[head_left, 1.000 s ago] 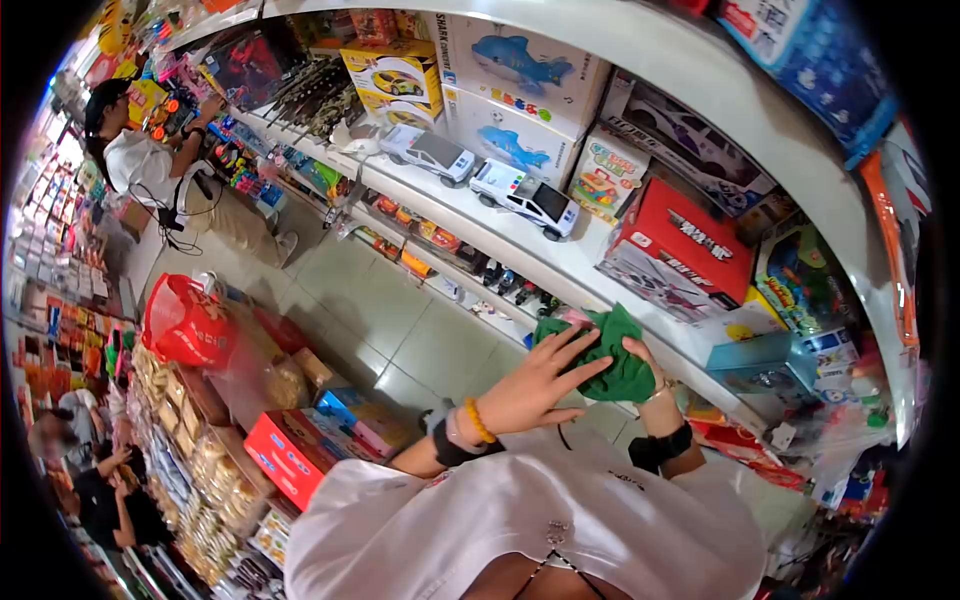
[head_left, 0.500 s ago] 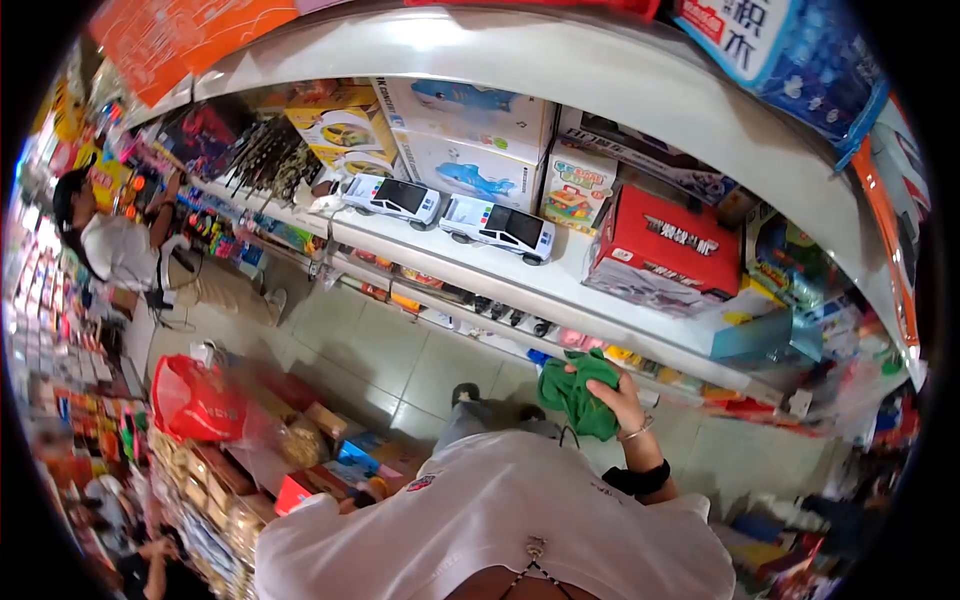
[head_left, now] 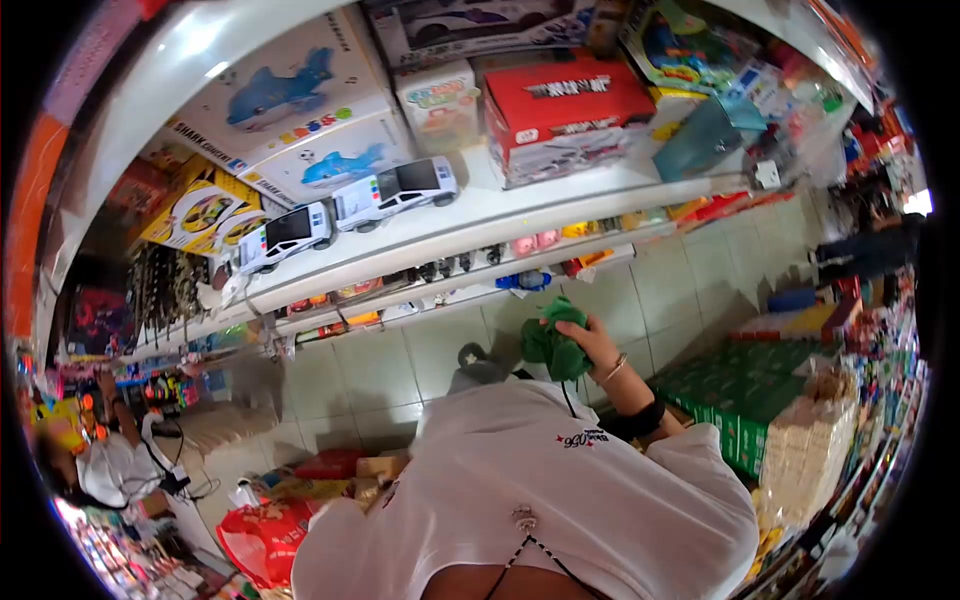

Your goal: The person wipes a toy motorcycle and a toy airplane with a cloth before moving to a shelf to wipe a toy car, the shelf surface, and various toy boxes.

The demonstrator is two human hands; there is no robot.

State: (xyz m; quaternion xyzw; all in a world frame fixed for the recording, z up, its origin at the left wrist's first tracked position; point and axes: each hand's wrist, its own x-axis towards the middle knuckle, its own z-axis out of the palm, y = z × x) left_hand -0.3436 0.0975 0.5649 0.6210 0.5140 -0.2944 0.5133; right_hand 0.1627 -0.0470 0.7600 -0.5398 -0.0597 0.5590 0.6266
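My right hand [head_left: 592, 345] is closed around a crumpled green cloth [head_left: 552, 338], held in front of my body above the tiled floor. A bracelet and a black band circle that wrist and forearm. My left hand does not show; my white shirt fills the lower middle of the view. Beyond the cloth is the white shelf [head_left: 390, 235], apart from my hand. Two white toy cars [head_left: 395, 190] stand on it, in front of boxes with blue sharks [head_left: 345, 165]. A red toy box [head_left: 560, 105] sits to their right.
A teal box [head_left: 708, 138] is at the shelf's right end. Small toys line a lower shelf. Green cartons [head_left: 735, 400] stand to my right, and a red plastic bag [head_left: 268, 540] to my left. Another person [head_left: 110, 460] is at the far left.
My view has turned to the right, so the shelf goods appear shifted left and the green cartons have come into view. The green cloth stays in my right hand.
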